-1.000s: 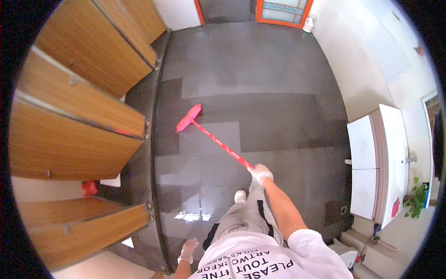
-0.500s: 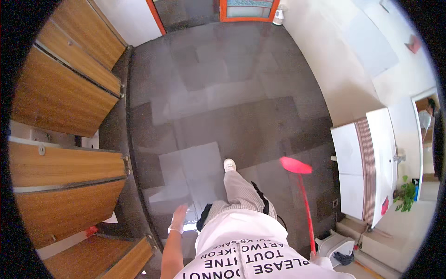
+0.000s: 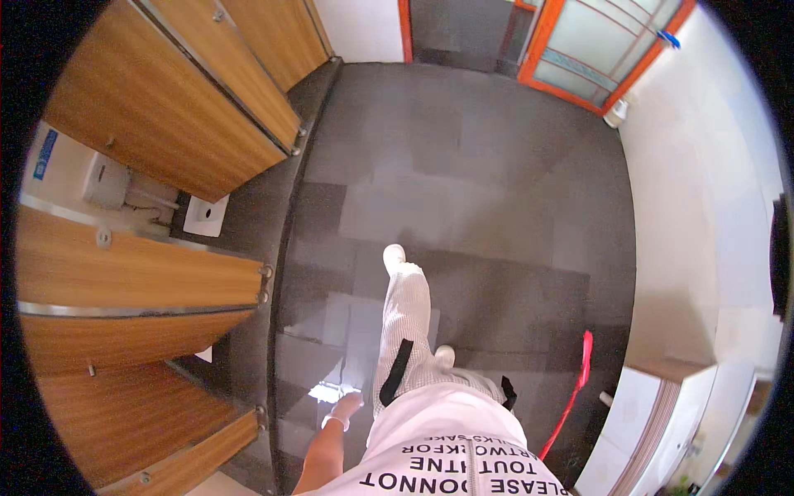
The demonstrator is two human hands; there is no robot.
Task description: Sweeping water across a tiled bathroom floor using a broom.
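Observation:
My left hand (image 3: 342,408) hangs beside my left hip above the wet-looking floor, fingers loosely stretched out and holding nothing. A pale band shows at its wrist. To the right of my body a red long-handled tool (image 3: 566,403) slants up and away, its narrow-looking red head (image 3: 587,351) on the far end. The head is seen nearly edge-on, and its exact kind cannot be made out. The near end of the handle goes behind my white printed shirt (image 3: 463,430). My right hand is hidden there.
Wood-faced stall partitions (image 3: 141,256) stand on a raised ledge (image 3: 285,273) at left. A white squat toilet (image 3: 207,215) shows between them. Ahead is an orange-framed glass door (image 3: 579,66), with a white container (image 3: 615,113) beside it. A white cabinet (image 3: 624,422) stands at right.
I have stepped forward and my view has turned left. The red tool has swung further right, its head now edge-on. My right hand, earlier at the handle, has gone from view.

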